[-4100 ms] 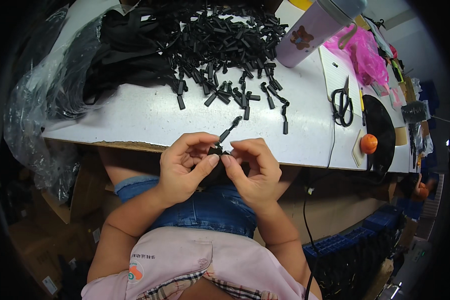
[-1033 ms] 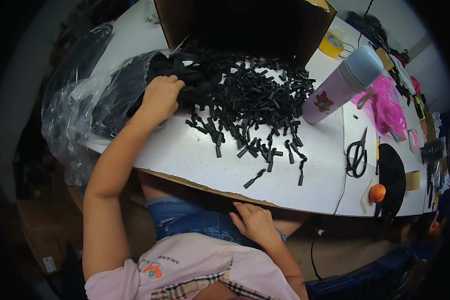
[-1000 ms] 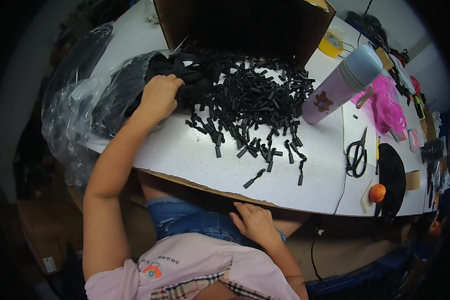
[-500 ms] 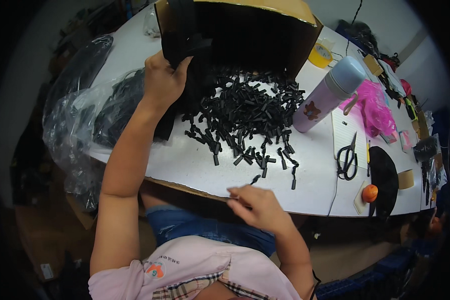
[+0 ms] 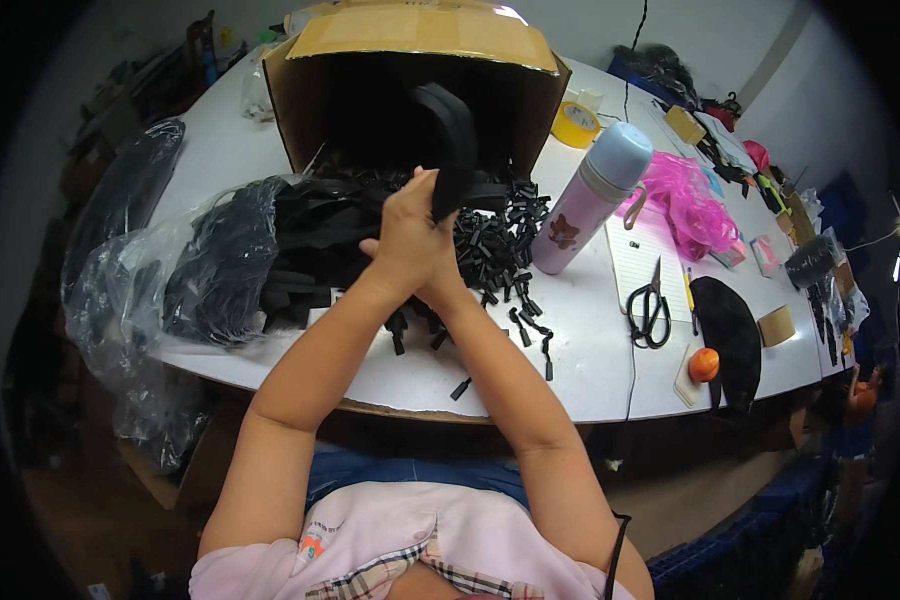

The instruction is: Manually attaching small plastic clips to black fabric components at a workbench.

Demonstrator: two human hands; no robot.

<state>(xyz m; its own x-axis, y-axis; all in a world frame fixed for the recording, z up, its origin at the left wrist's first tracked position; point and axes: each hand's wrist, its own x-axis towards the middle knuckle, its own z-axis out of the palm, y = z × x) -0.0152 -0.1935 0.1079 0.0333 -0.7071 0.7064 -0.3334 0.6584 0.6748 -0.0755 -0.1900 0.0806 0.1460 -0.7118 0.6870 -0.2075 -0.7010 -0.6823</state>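
In the head view, the person's two bare hands are together over the white worktop (image 5: 595, 385), one overlapping the other; the left hand (image 5: 406, 222) is clamped on a soft, curved black fabric strip (image 5: 458, 135), while the right hand (image 5: 440, 268) lies against it, mostly covered, so I cannot tell whether its fingers grip too. The strip rises from the hands toward twelve o'clock, in front of an open brown cardboard box (image 5: 420, 32). Measured from the hands, black fabric in a clear plastic bag (image 5: 215, 265) sits at nine o'clock, and a heap of small black bar-shaped pieces (image 5: 492, 258) spreads near three o'clock. Beyond the heap, also near three, a lilac cylindrical bottle with a pale blue cap (image 5: 582, 200) appears tilted. Black-handled scissors (image 5: 650, 315) and a round orange fruit (image 5: 704, 365) lie around four o'clock, and a yellow tape roll (image 5: 575, 125) at two.
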